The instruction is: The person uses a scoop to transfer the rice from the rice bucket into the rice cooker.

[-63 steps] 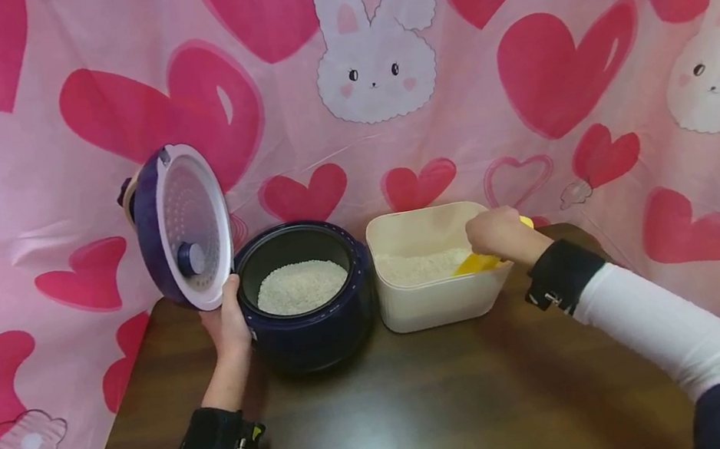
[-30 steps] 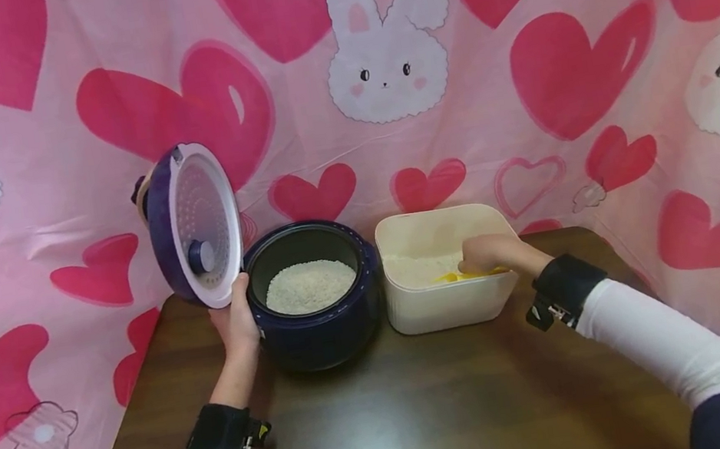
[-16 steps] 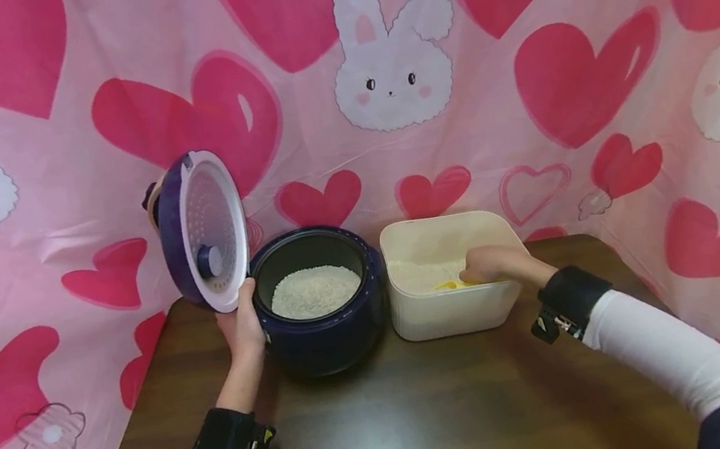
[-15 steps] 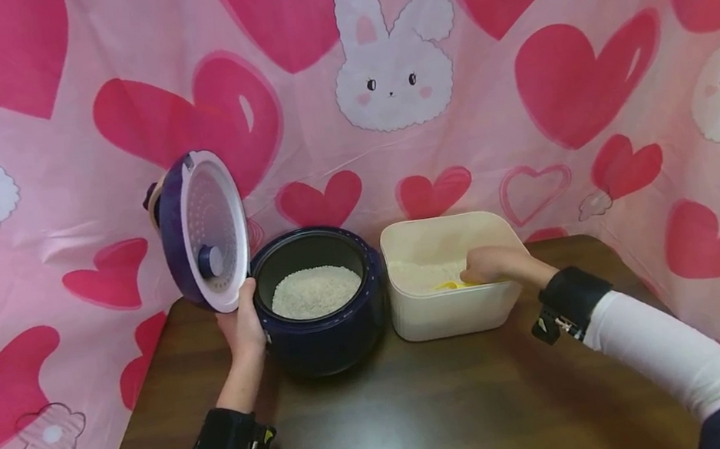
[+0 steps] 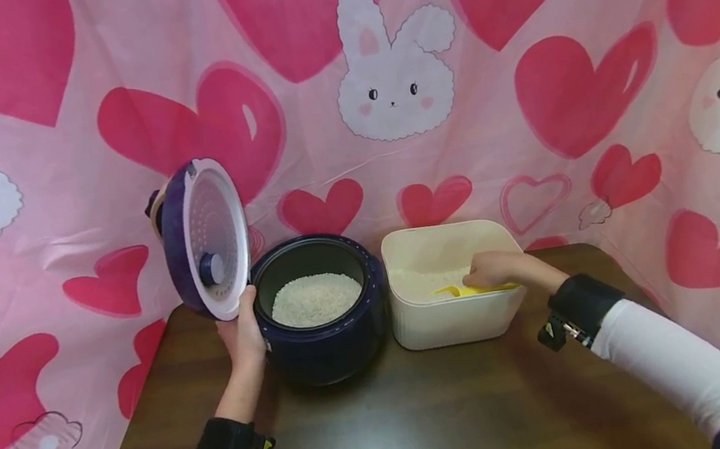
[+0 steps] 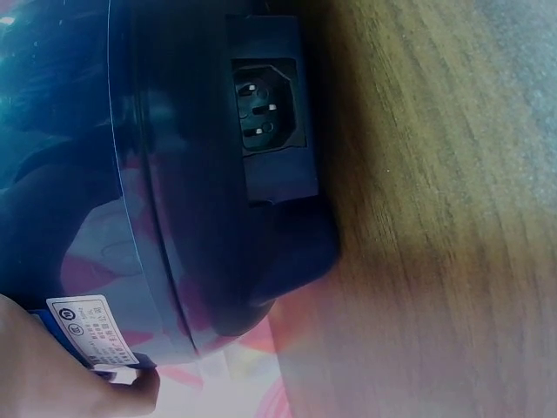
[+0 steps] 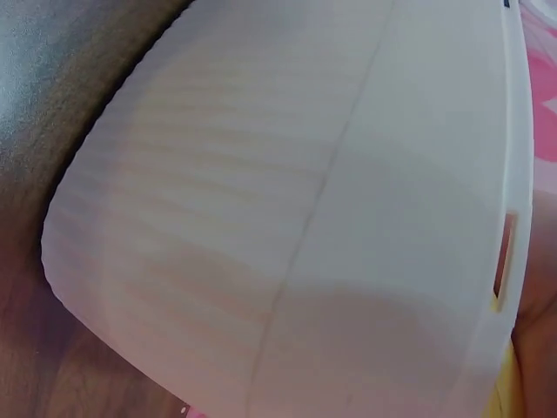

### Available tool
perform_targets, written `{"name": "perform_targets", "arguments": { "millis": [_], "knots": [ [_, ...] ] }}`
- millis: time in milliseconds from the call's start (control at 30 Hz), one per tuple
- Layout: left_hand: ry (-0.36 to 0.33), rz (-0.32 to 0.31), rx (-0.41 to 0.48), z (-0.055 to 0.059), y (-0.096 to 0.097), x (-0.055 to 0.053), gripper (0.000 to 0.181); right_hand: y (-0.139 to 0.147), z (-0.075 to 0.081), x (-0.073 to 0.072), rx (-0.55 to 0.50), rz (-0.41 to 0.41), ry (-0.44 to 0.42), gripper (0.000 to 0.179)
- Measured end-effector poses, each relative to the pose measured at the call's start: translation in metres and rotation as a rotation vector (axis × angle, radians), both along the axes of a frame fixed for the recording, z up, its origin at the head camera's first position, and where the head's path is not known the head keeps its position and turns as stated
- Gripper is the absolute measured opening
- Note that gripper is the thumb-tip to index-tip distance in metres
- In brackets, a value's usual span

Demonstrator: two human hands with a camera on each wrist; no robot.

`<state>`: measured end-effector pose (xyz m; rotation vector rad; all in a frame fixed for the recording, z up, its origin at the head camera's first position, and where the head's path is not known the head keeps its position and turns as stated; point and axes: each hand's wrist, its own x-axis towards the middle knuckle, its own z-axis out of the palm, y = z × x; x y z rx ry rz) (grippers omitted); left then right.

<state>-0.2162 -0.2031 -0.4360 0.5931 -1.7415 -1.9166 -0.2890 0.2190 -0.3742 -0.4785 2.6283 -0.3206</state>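
Observation:
A dark blue rice cooker [image 5: 326, 353], white rice [image 5: 317, 300] inside its pot, stands on the table. At its left the cooker's lid [image 5: 219, 242] is raised almost upright, pale underside facing right. My left hand [image 5: 243, 339] holds the lid's lower edge, thumb in front; the other fingers are mostly hidden. To the right, a cream bin [image 5: 458, 322] contains more rice. Inside it, my right hand [image 5: 495, 268] grips a yellow scoop [image 5: 461, 290], its blade low in the rice and pointing left. In the right wrist view the bin's wall [image 7: 218, 192] hides most of this hand.
The brown wooden table [image 5: 389, 422] extends toward me. A pink cloth [image 5: 320, 145] printed with hearts and rabbits hangs right behind the cooker and bin. A power inlet [image 6: 268, 106] shows on the cooker in the left wrist view.
The right hand has lowered the scoop into the bin's rice, and more of the scoop shows now than half a second ago. The left hand and lid keep their place beside the cooker.

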Motion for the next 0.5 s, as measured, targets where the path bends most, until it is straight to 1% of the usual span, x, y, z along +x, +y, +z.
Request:
{"name": "perform_targets", "arguments": {
  "millis": [200,233,300,333,433,500],
  "knots": [
    [0.001,0.011,0.005,0.001,0.0,0.0,0.062,0.005,0.007,0.003,-0.051,-0.01,-0.027,0.045],
    [0.0,0.012,0.004,0.001,0.0,0.0,0.062,0.002,0.017,0.01,-0.07,-0.018,-0.048,0.043],
    [-0.004,0.014,-0.004,0.001,0.001,0.0,0.062,0.006,0.019,0.009,-0.094,-0.028,-0.072,0.042],
    [-0.006,0.012,-0.005,0.001,0.001,0.0,0.062,0.011,0.017,0.006,-0.113,-0.017,-0.078,0.042],
    [-0.008,0.009,-0.008,0.001,0.001,0.001,0.063,0.015,0.02,0.006,-0.157,-0.027,-0.1,0.043],
    [-0.007,0.005,-0.012,0.0,0.001,0.001,0.064,0.017,0.02,0.007,-0.181,-0.051,-0.102,0.044]
  ]
}}
